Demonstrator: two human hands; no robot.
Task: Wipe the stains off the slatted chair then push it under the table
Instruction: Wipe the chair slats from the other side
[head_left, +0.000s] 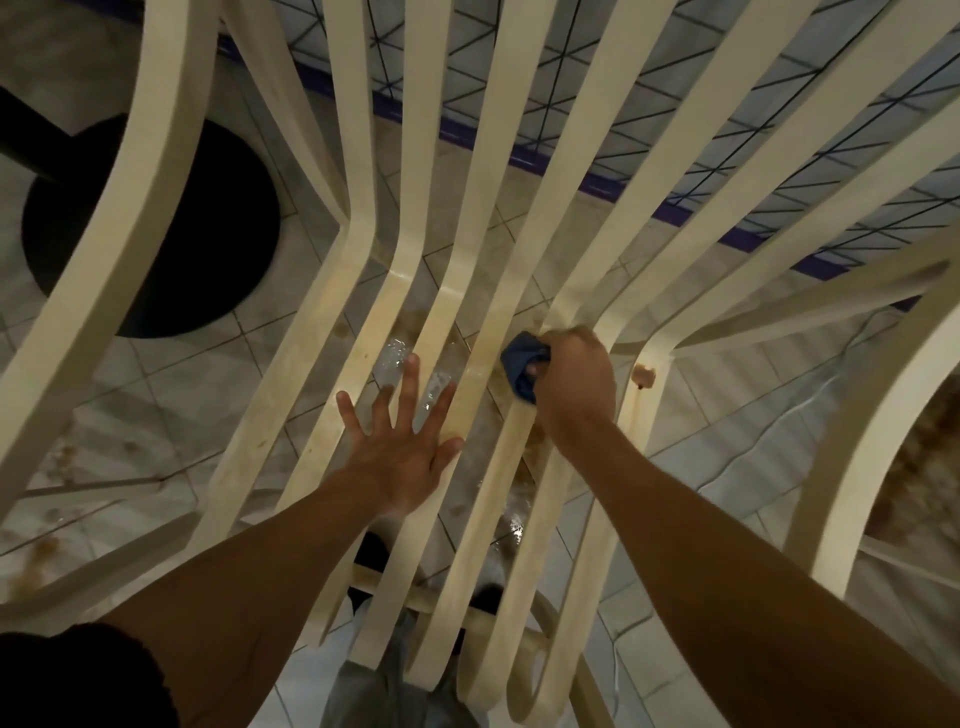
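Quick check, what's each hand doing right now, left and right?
Left hand: open, fingers spread flat on the chair slats.
Right hand: closed around a dark blue cloth, pressing it on a slat.

Cream slatted chair (467, 395) stands upright, seat slats smeared with brown stains (644, 375).

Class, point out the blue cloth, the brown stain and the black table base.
blue cloth (519, 366), head view, bunched fold
brown stain (644, 375), head view, its middle
black table base (223, 249), head view, disc top

Cloth (521, 368) in right hand (574, 379) on chair (332, 291)
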